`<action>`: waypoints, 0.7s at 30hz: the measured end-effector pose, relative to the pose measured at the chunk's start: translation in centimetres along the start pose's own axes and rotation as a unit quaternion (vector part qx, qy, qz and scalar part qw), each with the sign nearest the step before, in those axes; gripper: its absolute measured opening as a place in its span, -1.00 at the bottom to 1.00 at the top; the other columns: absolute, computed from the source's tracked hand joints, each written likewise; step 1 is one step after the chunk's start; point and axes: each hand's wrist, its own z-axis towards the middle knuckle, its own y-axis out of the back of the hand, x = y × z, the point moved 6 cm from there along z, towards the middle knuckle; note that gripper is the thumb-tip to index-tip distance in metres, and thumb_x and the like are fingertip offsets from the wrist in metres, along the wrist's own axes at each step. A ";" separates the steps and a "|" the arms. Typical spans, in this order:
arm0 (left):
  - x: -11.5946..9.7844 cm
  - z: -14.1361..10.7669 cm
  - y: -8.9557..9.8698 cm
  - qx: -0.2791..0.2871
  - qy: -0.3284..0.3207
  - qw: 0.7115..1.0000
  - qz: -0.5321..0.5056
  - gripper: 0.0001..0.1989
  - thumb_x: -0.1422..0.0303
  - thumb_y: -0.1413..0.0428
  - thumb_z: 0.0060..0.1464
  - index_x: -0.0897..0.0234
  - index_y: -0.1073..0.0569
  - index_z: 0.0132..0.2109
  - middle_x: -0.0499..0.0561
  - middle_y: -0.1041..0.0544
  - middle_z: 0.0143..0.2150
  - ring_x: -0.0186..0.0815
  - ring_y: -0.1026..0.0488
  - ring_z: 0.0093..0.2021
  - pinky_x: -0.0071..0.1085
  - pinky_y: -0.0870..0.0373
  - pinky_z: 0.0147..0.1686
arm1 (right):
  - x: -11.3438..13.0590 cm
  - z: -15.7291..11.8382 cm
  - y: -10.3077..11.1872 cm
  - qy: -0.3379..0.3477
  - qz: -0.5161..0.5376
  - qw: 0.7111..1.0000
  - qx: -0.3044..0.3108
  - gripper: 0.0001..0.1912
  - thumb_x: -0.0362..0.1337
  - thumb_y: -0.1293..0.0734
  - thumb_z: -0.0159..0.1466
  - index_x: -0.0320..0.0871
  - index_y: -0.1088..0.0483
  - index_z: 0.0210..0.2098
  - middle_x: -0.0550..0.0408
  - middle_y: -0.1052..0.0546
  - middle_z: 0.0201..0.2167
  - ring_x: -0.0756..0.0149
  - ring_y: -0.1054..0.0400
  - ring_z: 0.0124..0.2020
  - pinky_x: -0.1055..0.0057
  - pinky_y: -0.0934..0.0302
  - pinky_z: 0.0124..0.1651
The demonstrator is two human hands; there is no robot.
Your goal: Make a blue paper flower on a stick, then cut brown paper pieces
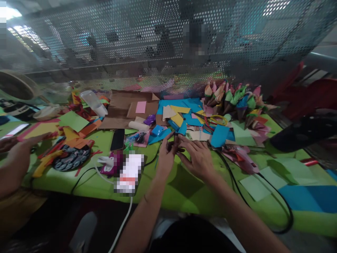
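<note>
Both bare hands meet over the lime-green covered surface (179, 196), near its front edge and roughly midway across. A small dark brown piece, its material too blurred to name, sits between the fingertips. The left hand (167, 154) appears closed on this small dark brown piece (176, 139), pinching it between thumb and fingers. The right hand (197, 154) has its fingers bent and partly spread, the tips at the piece's right side; whether they grip it or only press on it, I cannot tell.

The step in hand looks like fine shaping or fitting by fingertip. I judge that the next move calls for a steady pinch from the left hand while the right fingers work the near side, without crushing something so small.

In the view the piece's long axis runs nearly up and down, away from the person and towards the grey perforated metal partition (168, 66); whether it stands upright or lies flat is unclear. The far end points towards the folded bright blue paper pieces (182, 128) just beyond. Which end is its front cannot be made out.

The pink hot-glue gun (240, 158) lies apart to the right, its black cord trailing towards the near edge.
</note>
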 end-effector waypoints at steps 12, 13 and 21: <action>0.5 0.3 -0.2 0.012 0.073 0.994 -0.077 -0.29 0.10 -0.39 -0.08 0.22 -0.40 0.19 0.08 -0.62 -0.18 -0.27 -0.59 -0.28 -0.41 -0.48 -0.32 | -0.6 -0.1 0.2 -0.011 0.029 0.999 -0.023 -0.84 -0.18 -0.26 0.39 -0.06 -0.44 -0.14 0.00 -0.55 0.17 0.11 -0.43 -0.19 0.18 -0.22 -0.16; 0.4 0.2 -0.3 0.012 0.076 0.994 -0.074 -0.31 0.10 -0.38 -0.06 0.22 -0.40 0.18 0.07 -0.62 -0.20 -0.29 -0.58 -0.30 -0.42 -0.47 -0.33 | -0.6 -0.1 0.2 -0.009 0.026 0.999 -0.022 -0.84 -0.18 -0.26 0.39 -0.06 -0.44 -0.14 -0.01 -0.54 0.17 0.11 -0.43 -0.18 0.18 -0.22 -0.16; 0.3 0.0 -0.6 0.017 0.075 0.994 -0.083 -0.34 0.10 -0.38 -0.06 0.21 -0.43 0.15 0.02 -0.61 -0.22 -0.38 -0.54 -0.42 -0.40 -0.51 -0.30 | -0.2 0.0 0.2 0.004 0.004 1.000 -0.022 -0.86 -0.20 -0.27 0.39 -0.09 -0.42 -0.14 -0.03 -0.55 0.16 0.10 -0.45 -0.15 0.18 -0.20 -0.18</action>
